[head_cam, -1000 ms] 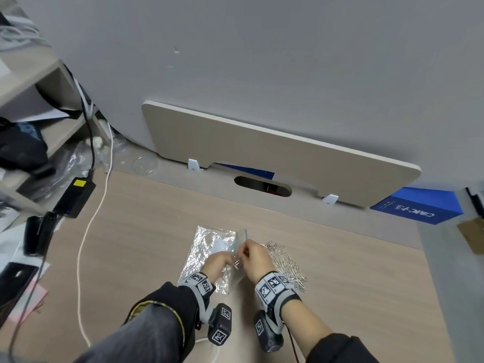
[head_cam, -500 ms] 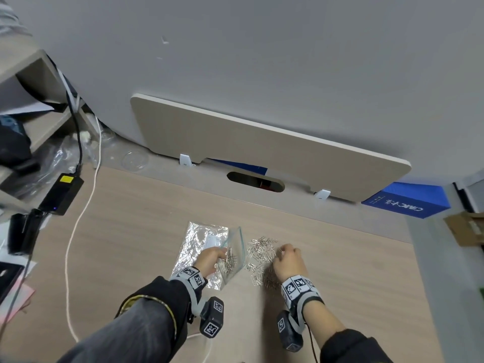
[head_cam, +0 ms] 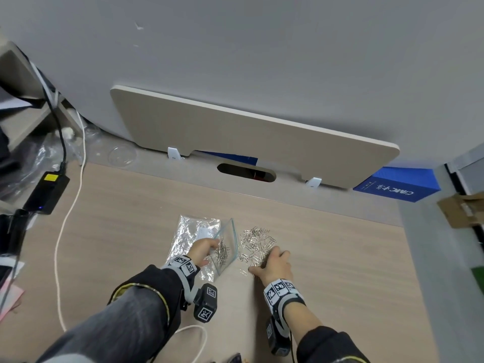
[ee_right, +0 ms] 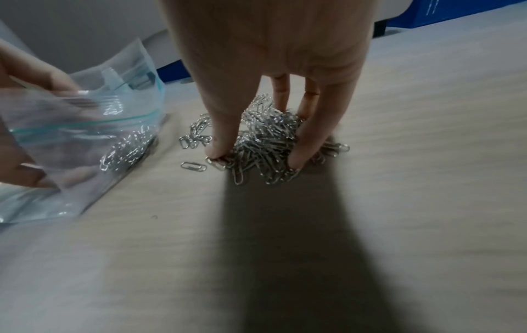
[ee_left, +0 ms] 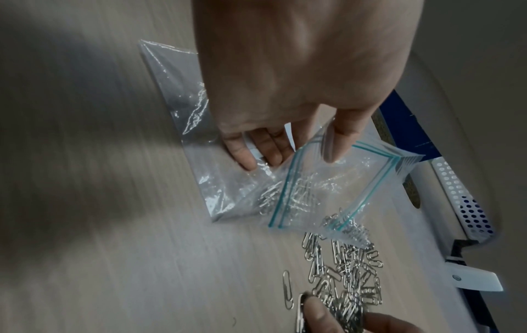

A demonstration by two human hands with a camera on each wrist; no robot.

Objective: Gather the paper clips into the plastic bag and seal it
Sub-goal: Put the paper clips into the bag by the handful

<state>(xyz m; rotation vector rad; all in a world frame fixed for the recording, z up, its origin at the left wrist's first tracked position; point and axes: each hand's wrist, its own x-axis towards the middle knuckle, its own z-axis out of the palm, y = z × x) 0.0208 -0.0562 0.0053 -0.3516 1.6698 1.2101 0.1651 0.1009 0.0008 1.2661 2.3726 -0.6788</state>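
Note:
A clear zip bag (head_cam: 225, 246) (ee_left: 328, 184) (ee_right: 85, 135) with a teal seal strip lies on the wooden desk, its mouth held open toward the right. My left hand (head_cam: 203, 251) (ee_left: 288, 144) pinches its upper lip, thumb on one side and fingers on the other. Several silver clips (head_cam: 221, 254) lie inside. A pile of loose paper clips (head_cam: 255, 242) (ee_left: 345, 268) (ee_right: 265, 144) sits just right of the bag. My right hand (head_cam: 272, 262) (ee_right: 256, 155) is on the near side of the pile, thumb and fingers closing round a bunch of clips.
A crinkled clear wrapper (head_cam: 191, 231) lies under and left of the bag. A white cable (head_cam: 70, 213) and black adapter (head_cam: 47, 192) are at the left. A beige divider panel (head_cam: 248, 137) and blue box (head_cam: 398, 184) stand behind. A single clip (ee_right: 193, 166) lies apart.
My right hand left the bag's mouth, moved right to the loose pile and closed its fingers on a bunch of clips. The left hand keeps the bag open.

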